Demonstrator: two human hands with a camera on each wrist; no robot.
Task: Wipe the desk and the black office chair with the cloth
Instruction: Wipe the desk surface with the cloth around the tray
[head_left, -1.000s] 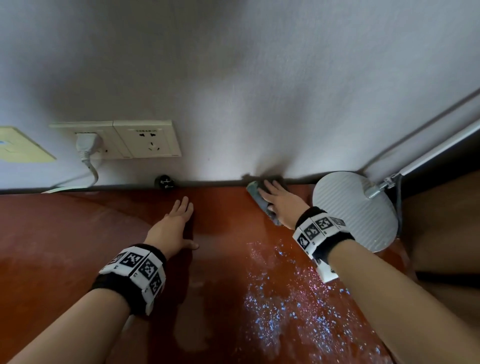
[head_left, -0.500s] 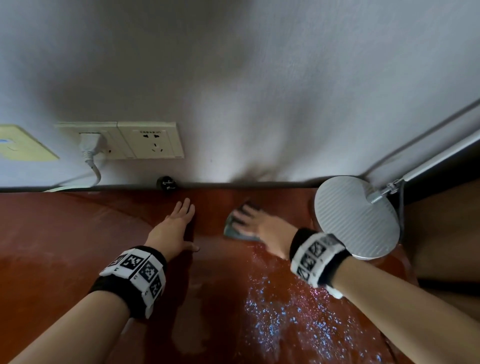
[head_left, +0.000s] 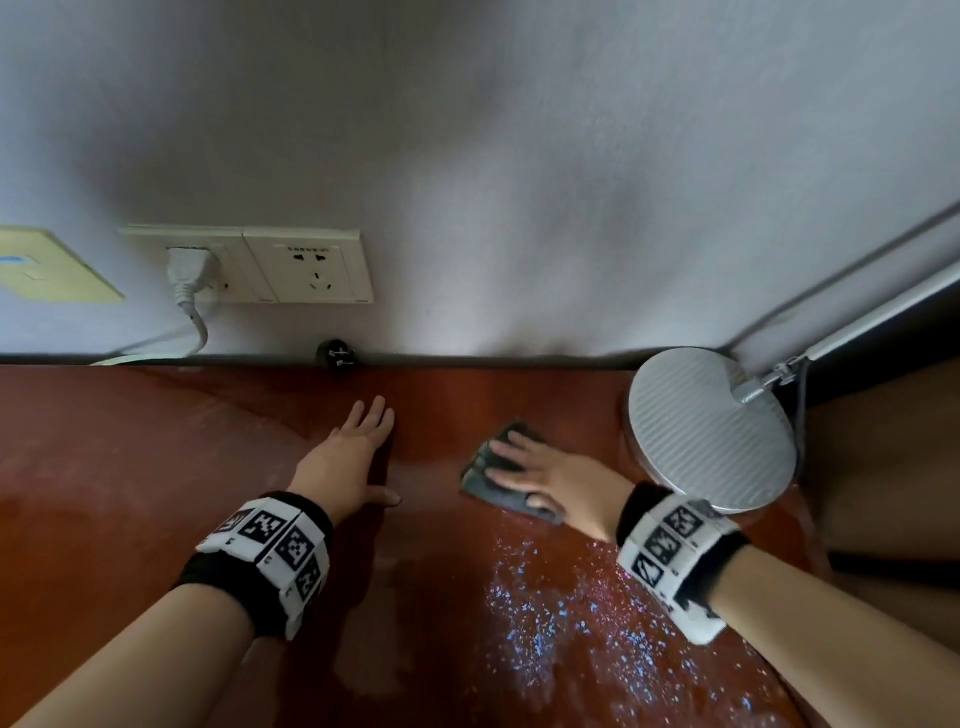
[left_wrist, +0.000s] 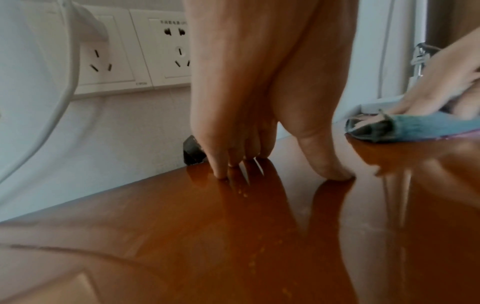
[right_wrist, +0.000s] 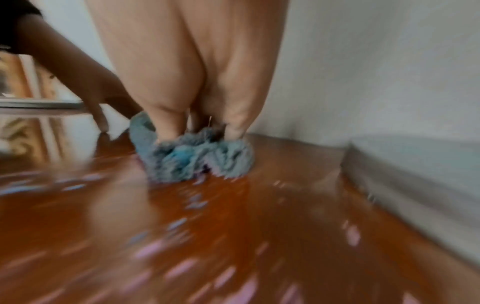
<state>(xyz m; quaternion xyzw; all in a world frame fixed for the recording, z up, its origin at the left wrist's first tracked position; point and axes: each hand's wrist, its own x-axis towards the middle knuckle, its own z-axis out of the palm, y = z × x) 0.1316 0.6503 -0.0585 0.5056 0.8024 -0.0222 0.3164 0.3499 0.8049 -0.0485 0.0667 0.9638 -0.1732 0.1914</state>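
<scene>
A grey-blue cloth (head_left: 493, 493) lies on the red-brown desk (head_left: 156, 493), right of centre, a short way from the wall. My right hand (head_left: 524, 467) presses on it with fingers laid flat and spread. The right wrist view shows the cloth (right_wrist: 192, 158) bunched under my right hand's fingertips (right_wrist: 166, 131). My left hand (head_left: 348, 457) rests open on the desk to the left, fingers pointing at the wall; its fingertips (left_wrist: 221, 172) touch the wood, with the cloth (left_wrist: 415, 127) off to the right. No chair is in view.
A round white lamp base (head_left: 711, 431) stands just right of my right hand, its arm (head_left: 883, 312) rising to the right. Wall sockets (head_left: 306, 267) with a white plug (head_left: 187, 270) and a small black object (head_left: 336, 354) lie behind. Wet speckles (head_left: 571, 623) cover the near desk.
My right hand has drawn the cloth from the desk's back edge by the wall toward me and a little leftward. The left hand has stayed put.
</scene>
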